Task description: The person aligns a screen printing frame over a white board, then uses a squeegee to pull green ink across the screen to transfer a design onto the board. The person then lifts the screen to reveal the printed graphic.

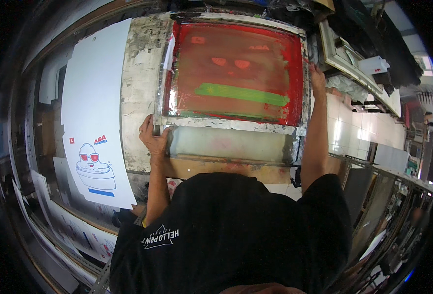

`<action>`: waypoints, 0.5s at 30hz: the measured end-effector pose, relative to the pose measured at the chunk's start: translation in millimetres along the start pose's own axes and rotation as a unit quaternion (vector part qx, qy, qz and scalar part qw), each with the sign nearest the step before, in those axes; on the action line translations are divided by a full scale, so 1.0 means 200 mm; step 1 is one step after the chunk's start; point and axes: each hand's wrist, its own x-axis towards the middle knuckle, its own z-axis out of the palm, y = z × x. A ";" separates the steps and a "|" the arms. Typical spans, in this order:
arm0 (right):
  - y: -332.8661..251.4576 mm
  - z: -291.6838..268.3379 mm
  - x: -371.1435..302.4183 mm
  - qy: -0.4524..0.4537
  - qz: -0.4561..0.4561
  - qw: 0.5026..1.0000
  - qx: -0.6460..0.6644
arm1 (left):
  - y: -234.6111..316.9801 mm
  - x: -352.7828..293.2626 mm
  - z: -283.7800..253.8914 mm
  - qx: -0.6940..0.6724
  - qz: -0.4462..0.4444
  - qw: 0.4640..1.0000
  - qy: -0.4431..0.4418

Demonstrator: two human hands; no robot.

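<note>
A screen-printing frame with pale, ink-stained bars lies in front of me. Its mesh is smeared with red ink, thickest along the right side, and a bright green band crosses its lower part. At the frame's near left corner, my left hand is closed, thumb apart from the bent fingers. My right hand is closed on the right-hand bar, its fingers partly hidden. Left of the frame lies a long white sheet printed with a cartoon figure in red sunglasses, sitting in a blue-outlined tub.
Under the frame is a pale, stained worktable. A wooden board runs along its near edge. To the right stand a framed panel with a white container and a metal rack. More printed sheets hang low at left.
</note>
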 end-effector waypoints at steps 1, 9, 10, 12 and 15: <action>0.02 -0.03 -0.06 -0.022 0.019 0.999 -0.013 | -0.01 0.00 0.00 0.000 0.000 1.000 0.003; 0.17 -0.03 -0.37 -0.058 0.095 0.988 0.109 | -0.03 0.00 0.04 -0.011 -0.002 1.000 0.008; 0.15 -0.03 -0.38 -0.035 0.031 0.990 0.132 | -0.04 -0.01 0.05 -0.014 -0.001 1.000 0.014; -0.08 -0.06 -0.44 -0.047 0.075 0.993 0.083 | -0.05 -0.02 0.03 -0.009 -0.011 1.000 0.015; 0.02 -0.06 -0.41 -0.028 0.086 0.987 0.134 | -0.01 0.01 0.04 -0.019 -0.021 1.000 -0.001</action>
